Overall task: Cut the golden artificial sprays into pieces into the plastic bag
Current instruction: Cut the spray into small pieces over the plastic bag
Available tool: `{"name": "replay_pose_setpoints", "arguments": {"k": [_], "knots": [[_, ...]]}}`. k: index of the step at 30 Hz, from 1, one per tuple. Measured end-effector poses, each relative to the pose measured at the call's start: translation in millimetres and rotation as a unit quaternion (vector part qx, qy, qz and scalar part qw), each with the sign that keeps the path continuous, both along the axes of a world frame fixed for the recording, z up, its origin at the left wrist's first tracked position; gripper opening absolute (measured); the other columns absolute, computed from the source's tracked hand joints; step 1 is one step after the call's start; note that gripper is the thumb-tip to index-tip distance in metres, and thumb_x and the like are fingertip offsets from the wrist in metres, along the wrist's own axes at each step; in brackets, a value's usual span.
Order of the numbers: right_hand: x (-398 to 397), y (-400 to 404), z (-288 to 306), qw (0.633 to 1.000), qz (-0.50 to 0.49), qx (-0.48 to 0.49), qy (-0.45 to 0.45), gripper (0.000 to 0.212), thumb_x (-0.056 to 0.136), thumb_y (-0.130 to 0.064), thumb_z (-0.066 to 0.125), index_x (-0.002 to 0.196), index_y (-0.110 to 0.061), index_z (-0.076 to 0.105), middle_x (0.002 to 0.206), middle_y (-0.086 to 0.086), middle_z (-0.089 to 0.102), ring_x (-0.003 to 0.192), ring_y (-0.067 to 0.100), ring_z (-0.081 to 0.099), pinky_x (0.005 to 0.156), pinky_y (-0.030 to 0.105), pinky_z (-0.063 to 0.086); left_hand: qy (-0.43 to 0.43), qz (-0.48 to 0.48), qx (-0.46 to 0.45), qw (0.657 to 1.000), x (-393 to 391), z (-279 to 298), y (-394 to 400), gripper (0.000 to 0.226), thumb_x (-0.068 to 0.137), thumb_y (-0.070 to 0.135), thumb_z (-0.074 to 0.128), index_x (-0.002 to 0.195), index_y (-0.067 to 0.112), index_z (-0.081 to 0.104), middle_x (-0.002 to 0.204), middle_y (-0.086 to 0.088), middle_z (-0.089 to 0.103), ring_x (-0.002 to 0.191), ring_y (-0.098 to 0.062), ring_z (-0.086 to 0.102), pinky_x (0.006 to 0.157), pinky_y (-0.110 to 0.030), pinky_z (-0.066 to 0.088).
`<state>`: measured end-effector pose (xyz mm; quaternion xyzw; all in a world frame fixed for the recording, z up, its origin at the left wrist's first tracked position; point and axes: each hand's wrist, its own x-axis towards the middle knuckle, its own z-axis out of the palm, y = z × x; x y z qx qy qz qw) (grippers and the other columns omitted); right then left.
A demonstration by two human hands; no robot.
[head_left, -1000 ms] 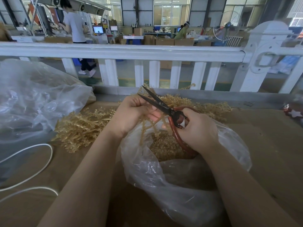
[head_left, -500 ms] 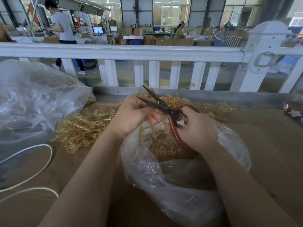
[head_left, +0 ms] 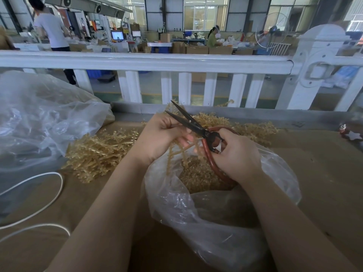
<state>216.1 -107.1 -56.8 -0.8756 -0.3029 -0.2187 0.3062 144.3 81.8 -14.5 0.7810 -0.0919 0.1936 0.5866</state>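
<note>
**Snipping gold sprays over the open bag**

Working at a brown worktop (head_left: 324, 173) backed by a white railing (head_left: 149, 61). Largest item: a crumpled clear bag (head_left: 39, 122) slumped at far left, not in use. In front of me sits the plastic bag (head_left: 212, 222), mouth open and facing up, a heap of cut gold pieces (head_left: 196, 173) already at the bottom. Behind and left of it, a loose pile of uncut golden sprays (head_left: 98, 152) lies on the worktop, running along the back edge toward the right. Two loops of white cord (head_left: 53, 193) at near left. A small red-and-white ornament (head_left: 351, 133) at far right.

My left hand (head_left: 159, 138) is curled round one spray (head_left: 174, 154), whose stems hang down from my fingers into the bag's mouth. My right hand (head_left: 235, 156) grips the red loop handles of the scissors (head_left: 196, 126); dark blades are parted, tips pointing up and away, crossing just above my left fingers.

Step in hand, as I judge it: mid-cut on this spray, blades open for the next bite. Next move calls for feeding a stem between the blades clear of my left fingertips, then closing so the piece drops inside the bag rather than onto the worktop. Plenty of uncut stock left.
</note>
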Motion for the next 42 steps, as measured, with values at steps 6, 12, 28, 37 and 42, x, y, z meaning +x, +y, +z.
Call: {"name": "replay_pose_setpoints", "arguments": {"k": [6,12,28,37,42], "knots": [[-2.2,0.0,0.2,1.0,0.01,0.023,-0.009,0.06,0.078,-0.081,0.048,0.094,-0.027,0.068,0.077,-0.014,0.067,0.064,0.008,0.063,0.057,0.032,0.056,-0.001,0.004,-0.004,1.0,0.5,-1.0,0.2,0.022,0.091,-0.011,0.056,0.092,0.004,0.073,0.068,0.002,0.072,0.062,-0.012,0.068,0.06,-0.021,0.054],[1.3,3.6,1.9,0.99,0.034,0.089,0.102,0.059,0.065,-0.087,0.056,0.073,-0.029,0.064,0.063,-0.011,0.065,0.061,0.005,0.062,0.06,0.032,0.055,0.018,0.053,-0.018,0.998,5.4,-4.5,2.9,0.011,0.092,-0.001,0.062,0.092,-0.004,0.073,0.073,-0.012,0.073,0.069,-0.032,0.066,0.067,-0.032,0.056],[-2.9,6.6,21.2,0.887,0.168,0.248,0.352,0.015,0.091,-0.023,0.073,0.082,-0.01,0.073,0.058,-0.005,0.068,0.038,0.002,0.05,0.041,0.012,0.035,0.011,0.069,-0.001,0.998,12.8,-7.8,-15.3,0.013,0.091,0.011,0.069,0.101,0.004,0.073,0.088,-0.009,0.076,0.083,-0.022,0.073,0.079,-0.031,0.058],[6.6,-1.5,18.1,0.8,0.184,0.415,0.392,0.016,0.095,-0.019,0.068,0.089,-0.004,0.067,0.075,0.007,0.071,0.044,0.01,0.035,0.038,0.02,0.029,0.12,0.041,-0.257,0.958,10.6,-6.1,-4.4,0.075,0.068,0.046,0.082,0.13,0.011,0.06,0.122,-0.004,0.069,0.108,-0.018,0.066,0.104,-0.042,0.048],[8.3,-0.3,17.2,0.785,0.186,0.449,0.384,0.018,0.095,-0.021,0.068,0.083,-0.008,0.065,0.077,0.009,0.071,0.041,0.008,0.036,0.035,0.019,0.028,0.213,-0.082,-0.203,0.952,8.9,-8.3,-10.7,0.079,0.042,0.062,0.089,0.104,0.016,0.071,0.101,-0.003,0.076,0.094,-0.018,0.072,0.075,-0.028,0.056]]}}
